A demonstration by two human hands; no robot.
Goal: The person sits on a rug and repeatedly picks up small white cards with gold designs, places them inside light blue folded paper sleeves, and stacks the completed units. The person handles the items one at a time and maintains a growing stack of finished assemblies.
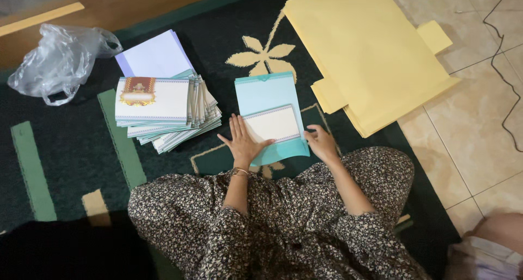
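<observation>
Here, the left hand lies flat, fingers spread, pinning a white card onto the teal folder so it stays put; the right hand, at three o'clock, fingers curled, steadies the card's edge.

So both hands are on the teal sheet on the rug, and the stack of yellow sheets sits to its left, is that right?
Not quite. The head view shows the yellow sheets to the right of the teal sheet; both hands, left and right, do rest on it.
</observation>
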